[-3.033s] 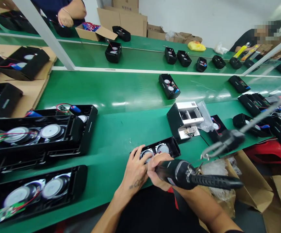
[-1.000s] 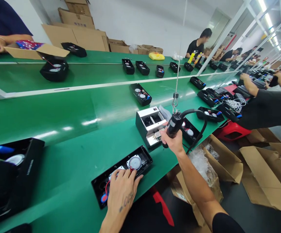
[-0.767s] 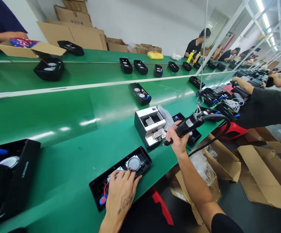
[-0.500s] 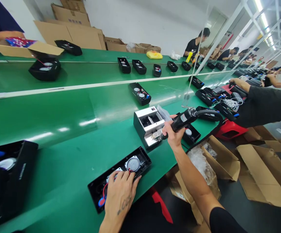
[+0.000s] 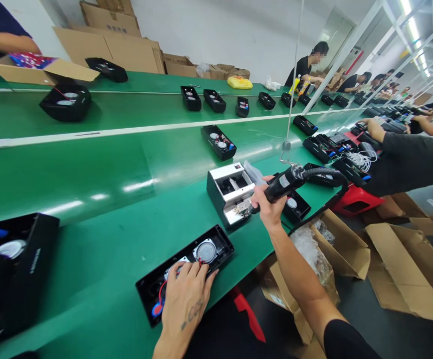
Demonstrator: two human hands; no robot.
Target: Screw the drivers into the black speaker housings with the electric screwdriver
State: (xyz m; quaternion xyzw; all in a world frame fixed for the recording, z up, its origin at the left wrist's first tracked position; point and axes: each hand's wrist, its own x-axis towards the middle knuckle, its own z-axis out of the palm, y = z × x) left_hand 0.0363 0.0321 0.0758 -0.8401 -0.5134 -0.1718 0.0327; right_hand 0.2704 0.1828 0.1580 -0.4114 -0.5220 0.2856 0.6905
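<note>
My right hand (image 5: 269, 207) is wrapped round a black power screwdriver (image 5: 284, 183), whose tip end lies at the front opening of a silver and black screw feeder box (image 5: 224, 192). In front of me on the green bench sits an open black speaker housing (image 5: 220, 239) with a round speaker (image 5: 205, 251) and red wires. My left hand (image 5: 188, 294) rests over the middle of this housing, fingers bent over its near edge; what lies under the fingertips is partly hidden. Another housing (image 5: 295, 205) lies behind my right hand.
Black housings stand along the green conveyor (image 5: 126, 109), one (image 5: 219, 142) beyond the feeder. A larger housing (image 5: 33, 269) is at the left. Cardboard boxes (image 5: 345, 244) stand on the floor at right. A co-worker's dark sleeve (image 5: 407, 159) reaches in at right; a hanging cable crosses behind the screwdriver.
The housing beyond the feeder has shifted slightly right in the view. The co-worker at the far left has moved an arm. My hands hold nearly the same pose.
</note>
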